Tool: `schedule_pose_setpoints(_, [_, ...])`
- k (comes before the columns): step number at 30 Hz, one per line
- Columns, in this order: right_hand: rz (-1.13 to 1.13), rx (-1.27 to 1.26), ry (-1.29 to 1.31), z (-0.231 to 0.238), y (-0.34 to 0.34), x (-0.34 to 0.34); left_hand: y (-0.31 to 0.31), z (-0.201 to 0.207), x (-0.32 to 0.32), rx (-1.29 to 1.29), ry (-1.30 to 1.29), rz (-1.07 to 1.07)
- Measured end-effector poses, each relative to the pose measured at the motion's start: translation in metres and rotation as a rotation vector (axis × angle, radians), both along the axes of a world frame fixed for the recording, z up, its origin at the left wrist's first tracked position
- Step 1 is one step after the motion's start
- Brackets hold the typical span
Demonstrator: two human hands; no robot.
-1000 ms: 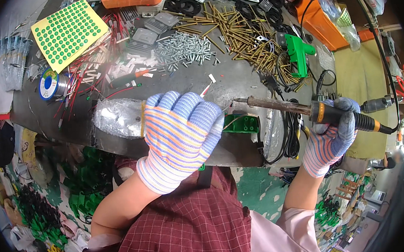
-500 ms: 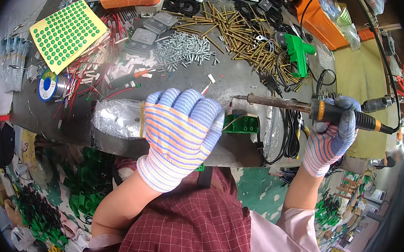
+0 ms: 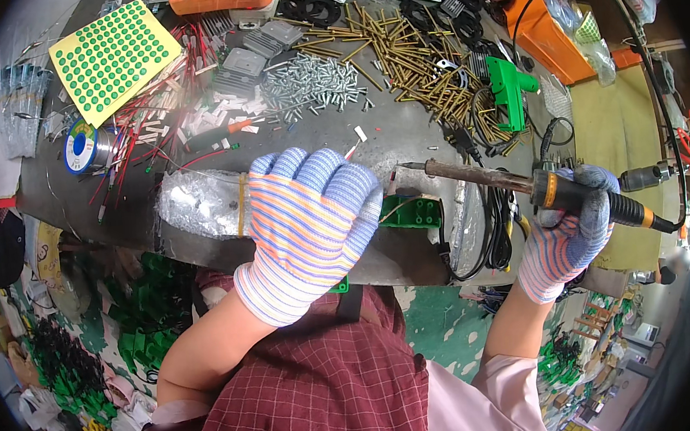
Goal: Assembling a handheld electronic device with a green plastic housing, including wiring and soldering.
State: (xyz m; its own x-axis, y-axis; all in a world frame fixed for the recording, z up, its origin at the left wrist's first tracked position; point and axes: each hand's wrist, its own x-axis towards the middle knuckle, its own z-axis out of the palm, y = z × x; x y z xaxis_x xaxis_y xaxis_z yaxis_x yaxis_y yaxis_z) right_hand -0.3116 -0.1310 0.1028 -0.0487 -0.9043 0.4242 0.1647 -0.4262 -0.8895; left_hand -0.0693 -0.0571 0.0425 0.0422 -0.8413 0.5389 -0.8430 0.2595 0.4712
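My left hand (image 3: 308, 219), in a striped knit glove, is closed over a green plastic housing (image 3: 417, 212), which shows past the fingers on the right and in a small patch below the glove. Its fingertips and most of the housing are hidden. A thin wire with a white connector (image 3: 361, 134) sticks out above the knuckles. My right hand (image 3: 571, 224), gloved alike, grips the black handle of a soldering iron (image 3: 477, 174). The iron points left, its tip just right of my left hand, close to a short wire end above the housing; contact cannot be made out.
Beyond my hands lie silver screws (image 3: 313, 84), brass-coloured rods (image 3: 405, 58), and red wires with white connectors (image 3: 161, 125). A solder spool (image 3: 80, 147), a sticker sheet (image 3: 114, 59), an orange-handled screwdriver (image 3: 219, 134), a green gun-shaped shell (image 3: 508, 93) and an orange bin (image 3: 547, 38) surround them.
The soldering iron has shifted very slightly to the right. Both hands keep their grips and are otherwise almost still.
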Motion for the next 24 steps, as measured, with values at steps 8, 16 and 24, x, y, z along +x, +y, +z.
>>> schedule_pose_setpoints(8, [-0.097,-0.023,-0.027,-0.0046,-0.0024,-0.0005,-0.0036,-0.0001,-0.0011,-0.026,0.002,0.006])
schedule_pose_setpoints(16, [-0.063,-0.007,-0.037,-0.0050,-0.0008,0.0012,-0.0051,-0.0002,-0.0014,-0.014,0.005,0.008])
schedule_pose_setpoints(24, [-0.016,0.015,0.001,-0.0010,0.0026,0.0003,0.0018,0.0013,0.0028,-0.042,0.051,0.002])
